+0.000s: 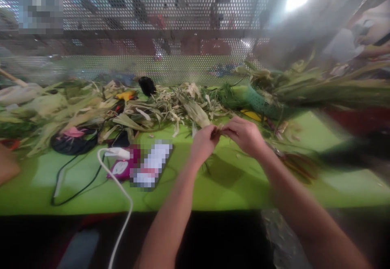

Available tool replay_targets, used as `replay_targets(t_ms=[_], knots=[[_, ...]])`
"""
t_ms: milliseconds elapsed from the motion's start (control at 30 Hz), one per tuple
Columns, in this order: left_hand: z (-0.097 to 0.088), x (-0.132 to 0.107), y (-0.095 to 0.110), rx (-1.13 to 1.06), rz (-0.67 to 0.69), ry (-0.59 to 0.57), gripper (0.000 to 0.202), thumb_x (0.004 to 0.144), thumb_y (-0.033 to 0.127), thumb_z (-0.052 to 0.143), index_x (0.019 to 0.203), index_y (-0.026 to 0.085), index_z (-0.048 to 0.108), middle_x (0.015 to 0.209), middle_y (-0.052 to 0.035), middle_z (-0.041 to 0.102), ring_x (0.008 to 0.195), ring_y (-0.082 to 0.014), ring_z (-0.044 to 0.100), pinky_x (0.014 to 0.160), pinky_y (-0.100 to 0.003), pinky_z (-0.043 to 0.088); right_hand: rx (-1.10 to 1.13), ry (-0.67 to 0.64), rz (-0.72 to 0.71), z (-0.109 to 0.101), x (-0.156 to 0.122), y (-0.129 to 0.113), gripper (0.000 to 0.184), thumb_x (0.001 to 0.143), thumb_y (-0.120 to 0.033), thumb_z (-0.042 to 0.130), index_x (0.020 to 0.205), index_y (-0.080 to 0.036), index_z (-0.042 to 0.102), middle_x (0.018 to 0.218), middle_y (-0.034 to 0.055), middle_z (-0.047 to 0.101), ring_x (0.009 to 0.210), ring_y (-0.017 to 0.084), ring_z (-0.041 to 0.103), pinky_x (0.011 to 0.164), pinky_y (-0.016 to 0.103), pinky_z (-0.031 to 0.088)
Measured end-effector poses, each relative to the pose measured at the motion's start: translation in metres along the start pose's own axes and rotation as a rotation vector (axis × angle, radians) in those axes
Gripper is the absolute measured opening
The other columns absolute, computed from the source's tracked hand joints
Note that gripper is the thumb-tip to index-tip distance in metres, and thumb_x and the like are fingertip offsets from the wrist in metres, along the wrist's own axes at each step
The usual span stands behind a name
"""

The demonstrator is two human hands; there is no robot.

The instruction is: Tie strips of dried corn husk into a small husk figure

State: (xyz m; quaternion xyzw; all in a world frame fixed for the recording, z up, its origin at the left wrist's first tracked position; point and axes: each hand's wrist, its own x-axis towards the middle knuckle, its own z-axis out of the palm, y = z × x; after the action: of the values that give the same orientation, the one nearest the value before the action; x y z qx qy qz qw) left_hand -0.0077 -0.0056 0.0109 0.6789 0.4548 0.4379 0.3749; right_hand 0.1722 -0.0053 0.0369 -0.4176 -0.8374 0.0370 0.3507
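1. From far away, I am looking down at one green table (231, 198), and my two bare hands are working over its middle, a little to the right.
2. My left hand (205, 141) is curling in and pinching one small brown bit (219, 130).
3. My right hand (245, 134) is pinching the same bit from the other side, so my fingertips are almost meeting.
4. That bit is sitting between my fingertips, above the table's middle; it is looking too blurry for me to name.
5. One long husk bundle (195, 110) is pointing from the far edge toward my left hand. I cannot tell if they are touching.
6. One purple box (122, 168) is showing a white picture like a face; any writing is too small to read.
7. One phone (155, 163) is lying just right of it, and little squares are hiding the screen's words.
8. One white cord (129, 204) is hanging over the near edge, and one black cord (74, 196) is looping near the left side.
9. Dry husks (164, 108) are piling along the far edge, too many to count. One green basket (258, 98) is standing there, toward the far right corner.
10. One other person's arm (7, 161) is poking in at the left edge.
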Motion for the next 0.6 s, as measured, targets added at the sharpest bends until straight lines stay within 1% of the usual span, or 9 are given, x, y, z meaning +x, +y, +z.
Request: replay_targets(t_ms=[67, 100, 133, 200, 267, 367, 467, 533, 600], knots=[[-0.002, 0.001, -0.002, -0.189, -0.059, -0.124, 0.01, 0.078, 0.025, 0.068, 0.077, 0.017, 0.063, 0.067, 0.001, 0.057, 0.063, -0.011, 0.048, 0.063, -0.025, 0.035, 0.131, 0.029, 0.091, -0.005, 0.002, 0.006, 0.012, 0.088, -0.028, 0.064, 0.082, -0.021, 0.072, 0.079, 0.0037, 0.066, 0.071, 0.016, 0.059, 0.066, 0.027, 0.045], [-0.002, 0.002, -0.004, -0.316, -0.085, -0.17, 0.014, 0.077, 0.029, 0.07, 0.081, 0.017, 0.064, 0.071, -0.0002, 0.06, 0.065, -0.0113, 0.051, 0.064, -0.025, 0.038, 0.199, 0.045, 0.148, -0.005, 0.003, 0.01, 0.012, 0.085, -0.03, 0.067, 0.08, -0.02, 0.072, 0.076, 0.0026, 0.066, 0.069, 0.015, 0.058, 0.064, 0.027, 0.044], [-0.002, 0.002, -0.005, -0.446, -0.111, -0.192, 0.019, 0.075, 0.032, 0.072, 0.084, 0.016, 0.066, 0.074, -0.0013, 0.063, 0.066, -0.0114, 0.054, 0.065, -0.025, 0.041, 0.264, 0.058, 0.205, -0.005, 0.004, 0.012, 0.013, 0.083, -0.032, 0.068, 0.079, -0.02, 0.071, 0.074, 0.0017, 0.065, 0.066, 0.015, 0.057, 0.061, 0.026, 0.043], [-0.001, 0.003, -0.008, -0.658, -0.167, -0.16, 0.026, 0.071, 0.034, 0.077, 0.086, 0.016, 0.067, 0.077, -0.0021, 0.065, 0.065, -0.0102, 0.054, 0.065, -0.025, 0.043, 0.362, 0.077, 0.287, 0.0, 0.004, 0.014, 0.017, 0.081, -0.035, 0.07, 0.077, -0.019, 0.069, 0.07, 0.0004, 0.064, 0.061, 0.013, 0.054, 0.057, 0.025, 0.041], [0.001, 0.005, -0.011, -0.776, -0.213, -0.072, 0.028, 0.066, 0.032, 0.079, 0.084, 0.015, 0.067, 0.075, -0.0009, 0.065, 0.062, -0.0087, 0.053, 0.064, -0.024, 0.044, 0.381, 0.074, 0.292, 0.006, 0.003, 0.012, 0.016, 0.081, -0.033, 0.069, 0.076, -0.018, 0.068, 0.068, -0.0001, 0.063, 0.06, 0.013, 0.053, 0.056, 0.025, 0.04], [0.004, 0.008, -0.014, -0.834, -0.252, 0.06, 0.027, 0.064, 0.03, 0.08, 0.082, 0.016, 0.066, 0.071, 0.0012, 0.063, 0.061, -0.0081, 0.053, 0.064, -0.023, 0.044, 0.292, 0.045, 0.207, 0.013, 0.001, 0.004, 0.011, 0.083, -0.028, 0.068, 0.077, -0.019, 0.069, 0.071, 0.001, 0.066, 0.065, 0.015, 0.057, 0.061, 0.026, 0.042], [0.004, 0.011, -0.016, -0.821, -0.271, 0.17, 0.026, 0.064, 0.029, 0.077, 0.083, 0.016, 0.064, 0.073, 0.0015, 0.063, 0.063, -0.0087, 0.054, 0.066, -0.023, 0.044, 0.187, 0.015, 0.138, 0.014, -0.002, -0.004, 0.011, 0.088, -0.026, 0.063, 0.083, -0.021, 0.071, 0.079, 0.0032, 0.069, 0.072, 0.017, 0.062, 0.067, 0.027, 0.045], [0.004, 0.012, -0.017, -0.751, -0.264, 0.223, 0.025, 0.067, 0.03, 0.075, 0.084, 0.017, 0.063, 0.075, 0.0012, 0.064, 0.065, -0.0099, 0.055, 0.068, -0.024, 0.045, 0.086, -0.007, 0.092, 0.014, -0.003, -0.007, 0.013, 0.09, -0.026, 0.061, 0.087, -0.021, 0.072, 0.082, 0.0044, 0.07, 0.073, 0.017, 0.063, 0.068, 0.027, 0.044], [0.004, 0.011, -0.016, -0.592, -0.238, 0.242, 0.022, 0.071, 0.032, 0.071, 0.084, 0.017, 0.061, 0.075, 0.0008, 0.063, 0.067, -0.0113, 0.055, 0.069, -0.025, 0.044, -0.04, -0.032, 0.028, 0.015, -0.005, -0.01, 0.017, 0.093, -0.027, 0.057, 0.092, -0.022, 0.073, 0.081, 0.0051, 0.07, 0.071, 0.017, 0.062, 0.067, 0.027, 0.042]])
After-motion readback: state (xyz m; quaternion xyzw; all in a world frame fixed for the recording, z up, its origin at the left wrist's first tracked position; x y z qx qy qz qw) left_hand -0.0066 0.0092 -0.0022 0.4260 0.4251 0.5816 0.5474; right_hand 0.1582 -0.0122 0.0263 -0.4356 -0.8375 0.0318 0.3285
